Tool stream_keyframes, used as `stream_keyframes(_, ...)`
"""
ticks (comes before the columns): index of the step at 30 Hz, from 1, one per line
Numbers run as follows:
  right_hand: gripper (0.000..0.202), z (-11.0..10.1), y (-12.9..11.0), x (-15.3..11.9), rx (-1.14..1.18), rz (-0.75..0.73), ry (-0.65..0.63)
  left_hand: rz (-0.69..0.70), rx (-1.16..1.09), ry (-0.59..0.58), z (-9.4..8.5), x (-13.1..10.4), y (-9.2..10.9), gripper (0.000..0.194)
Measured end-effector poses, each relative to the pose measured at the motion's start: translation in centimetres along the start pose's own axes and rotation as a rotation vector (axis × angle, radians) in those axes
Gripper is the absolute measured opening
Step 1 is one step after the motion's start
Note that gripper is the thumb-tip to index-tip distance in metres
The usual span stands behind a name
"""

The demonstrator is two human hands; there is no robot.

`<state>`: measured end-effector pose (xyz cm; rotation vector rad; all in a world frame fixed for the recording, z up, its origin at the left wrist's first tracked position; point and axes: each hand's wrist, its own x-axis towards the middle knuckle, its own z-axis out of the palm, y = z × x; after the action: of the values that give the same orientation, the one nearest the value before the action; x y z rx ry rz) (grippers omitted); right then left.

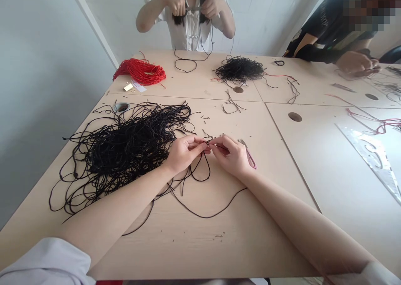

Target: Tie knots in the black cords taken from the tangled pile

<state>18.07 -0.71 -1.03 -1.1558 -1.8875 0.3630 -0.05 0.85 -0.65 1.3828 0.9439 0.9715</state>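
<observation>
The pale surface (250,251) offers open room towards its near edge (219,277), bar a few scraps (220,235). Near its middle, my left hand (188,153) and right hand (232,153) pinch a black cord (209,168), seemingly at a knotting step. Next, I judge, calls for fine fingertip control, clear of the black tangle (125,147) leftward and the pink-handled tool (251,159) just beside my right.

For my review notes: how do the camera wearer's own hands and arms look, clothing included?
The left hand and right hand are bare, with no gloves, rings or watch visible. The left sleeve is pale greyish white, loose and creased. The right sleeve looks similarly pale, though only a blurred bit shows.
</observation>
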Motion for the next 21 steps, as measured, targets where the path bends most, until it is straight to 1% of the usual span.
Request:
stream_keyframes(3, 0.01, -0.23, -0.23, 0.28, 0.038, 0.026, -0.016, 0.012, -0.014, -0.05, -0.02, 0.0, 0.02, 0.028)
stream_keyframes(5, 0.01, -0.28, -0.21, 0.38, 0.054, 0.026, -0.015, 0.009, -0.008, -0.054, -0.05, 0.03, -0.06, 0.029)
stream_keyframes(13, 0.012, 0.01, 0.37, 0.25, 0.087, -0.007, -0.062, -0.037, -0.014, -0.004, -0.04, 0.14, -0.29, 0.029)
stream_keyframes(16, 0.014, 0.0, 0.36, 0.25, 0.094, 0.0, -0.075, -0.035, 0.055, 0.011, -0.21, 0.17, -0.19, 0.03)
stream_keyframes(19, 0.013, -0.03, 0.33, 0.3, 0.112, 0.011, -0.069, 0.009, 0.161, 0.042, -0.49, 0.26, -0.26, 0.031)
stream_keyframes(21, 0.013, -0.03, 0.33, 0.33, 0.113, 0.012, -0.062, 0.026, 0.191, 0.07, -0.62, 0.33, -0.39, 0.03)
